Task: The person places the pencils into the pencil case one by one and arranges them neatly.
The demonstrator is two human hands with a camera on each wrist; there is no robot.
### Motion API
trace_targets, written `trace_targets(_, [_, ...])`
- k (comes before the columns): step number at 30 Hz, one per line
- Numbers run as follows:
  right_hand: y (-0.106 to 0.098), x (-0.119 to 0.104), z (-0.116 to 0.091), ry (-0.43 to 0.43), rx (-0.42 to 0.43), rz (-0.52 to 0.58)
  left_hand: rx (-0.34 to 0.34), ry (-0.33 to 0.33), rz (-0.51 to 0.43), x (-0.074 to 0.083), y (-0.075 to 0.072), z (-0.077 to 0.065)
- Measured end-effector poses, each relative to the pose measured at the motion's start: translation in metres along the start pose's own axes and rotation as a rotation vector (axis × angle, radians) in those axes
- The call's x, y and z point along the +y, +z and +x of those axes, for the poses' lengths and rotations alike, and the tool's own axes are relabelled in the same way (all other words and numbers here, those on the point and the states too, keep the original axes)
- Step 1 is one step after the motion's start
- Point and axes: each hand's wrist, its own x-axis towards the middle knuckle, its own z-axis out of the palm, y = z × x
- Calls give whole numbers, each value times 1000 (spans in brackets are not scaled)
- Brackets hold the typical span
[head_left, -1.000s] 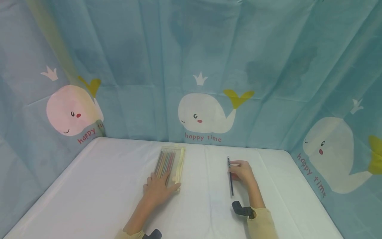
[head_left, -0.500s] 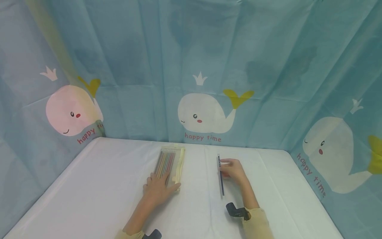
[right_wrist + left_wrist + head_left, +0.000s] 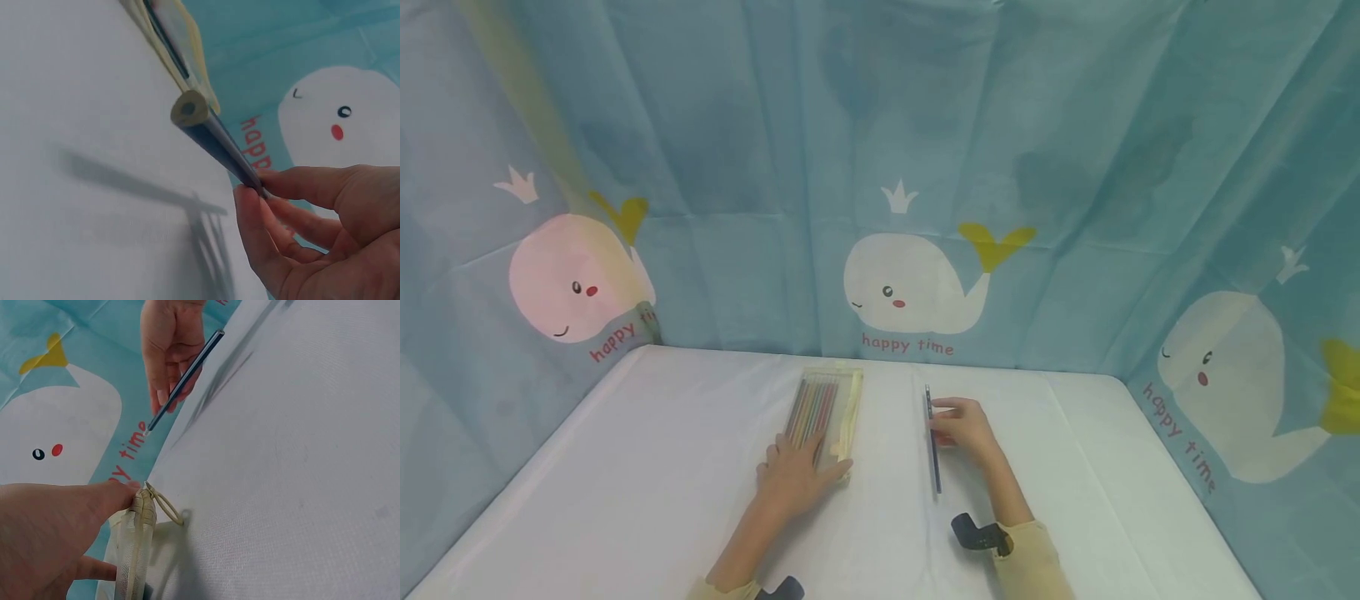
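Note:
On the white table lies a see-through zip pencil case point(image 3: 852, 408) with a cream edge, several coloured pencils point(image 3: 812, 407) inside. My left hand point(image 3: 793, 479) rests across its near part, fingers spread and thumb out at the zip side. In the left wrist view that thumb touches the case's corner, beside a looped zip pull point(image 3: 167, 507). To the right, my right hand point(image 3: 966, 429) pinches a dark blue pencil point(image 3: 936, 462) between thumb and fingers. The right wrist view shows the pencil's flat, unsharpened end point(image 3: 190, 108), with a shadow below it on the cloth.
A white cloth covers the table point(image 3: 625, 483). Around its back and sides hangs a blue curtain point(image 3: 737, 275) printed with whales. Each wrist wears a black camera mount, such as the right one point(image 3: 977, 533).
My right hand has moved left with the pencil, closer to the pencil case. The left hand stays on the case. The head view has shifted very slightly.

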Motion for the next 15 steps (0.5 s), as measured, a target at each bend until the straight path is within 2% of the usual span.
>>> trace_targets(8, [12,-4,0,-1,-7,-12,-20,-11,-12,-1,4,1])
trace_targets(15, [20,-8,2,-11,-16,-18,-4,-9,-10,-2,3,1])
